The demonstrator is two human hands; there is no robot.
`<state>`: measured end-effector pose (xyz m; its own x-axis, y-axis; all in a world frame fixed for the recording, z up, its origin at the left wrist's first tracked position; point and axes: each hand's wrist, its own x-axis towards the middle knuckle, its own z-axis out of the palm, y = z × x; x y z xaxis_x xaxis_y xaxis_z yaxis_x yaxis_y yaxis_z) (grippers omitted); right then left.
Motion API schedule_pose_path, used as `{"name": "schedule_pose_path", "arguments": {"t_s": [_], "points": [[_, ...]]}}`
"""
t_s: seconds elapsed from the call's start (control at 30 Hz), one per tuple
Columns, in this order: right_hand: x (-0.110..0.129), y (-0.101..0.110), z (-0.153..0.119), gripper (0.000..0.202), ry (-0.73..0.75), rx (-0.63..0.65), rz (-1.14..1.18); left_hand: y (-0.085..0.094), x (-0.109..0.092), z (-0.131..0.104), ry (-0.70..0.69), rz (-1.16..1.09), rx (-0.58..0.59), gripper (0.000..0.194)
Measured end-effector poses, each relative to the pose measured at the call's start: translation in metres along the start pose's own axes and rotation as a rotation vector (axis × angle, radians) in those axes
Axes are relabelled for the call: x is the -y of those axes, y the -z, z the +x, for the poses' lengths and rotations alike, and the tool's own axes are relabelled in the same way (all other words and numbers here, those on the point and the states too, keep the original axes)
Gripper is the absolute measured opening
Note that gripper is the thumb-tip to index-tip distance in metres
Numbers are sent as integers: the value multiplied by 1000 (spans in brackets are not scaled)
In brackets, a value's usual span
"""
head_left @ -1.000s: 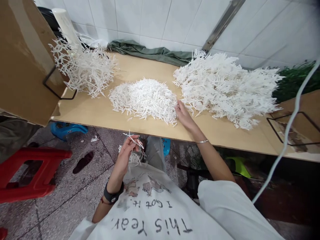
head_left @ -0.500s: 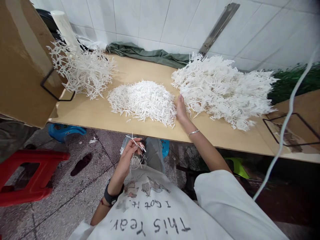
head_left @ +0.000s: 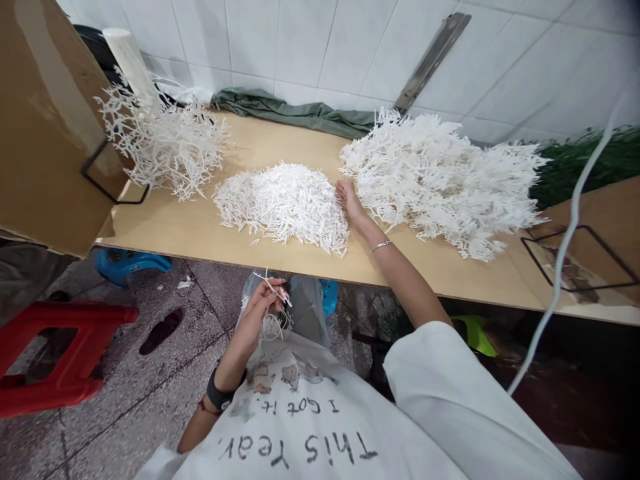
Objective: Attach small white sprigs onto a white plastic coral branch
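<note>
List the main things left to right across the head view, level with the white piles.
Tan cardboard panel, tangled clump of white branching plastic-looking sprigs, low oval heap of short white strips, broad spiky mound of white sprigs, dark-green bushy foliage.

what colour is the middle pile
White, slightly duller at the left end; the middle pile shows best in the head view.

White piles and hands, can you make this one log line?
left hand: holds white sprig; right hand: between middle pile and right pile; left pile: apart from hands
</note>
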<state>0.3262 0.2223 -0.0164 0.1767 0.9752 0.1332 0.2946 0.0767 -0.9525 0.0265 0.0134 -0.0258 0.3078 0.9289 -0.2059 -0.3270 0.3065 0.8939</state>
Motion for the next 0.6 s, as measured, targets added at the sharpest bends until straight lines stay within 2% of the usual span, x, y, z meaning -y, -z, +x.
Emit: {"name": "schedule_pose_path", "arguments": {"t_s": [0.17,0.27,0.37,0.5,0.6], "points": [[-13,65,1,73,-65,-117,92,-3,3,2,49,22,-4,32],[-16,91,0,75,-106,-169,153,-6,5,4,66,12,10,33],[-12,89,-6,69,-114,-138,86,-9,6,6,66,9,26,34],[-2,62,-23,67,-18,-107,-122,-13,5,8,60,31,56,33],[5,44,-40,72,11,-95,-160,-14,4,8,56,53,101,32]]}}
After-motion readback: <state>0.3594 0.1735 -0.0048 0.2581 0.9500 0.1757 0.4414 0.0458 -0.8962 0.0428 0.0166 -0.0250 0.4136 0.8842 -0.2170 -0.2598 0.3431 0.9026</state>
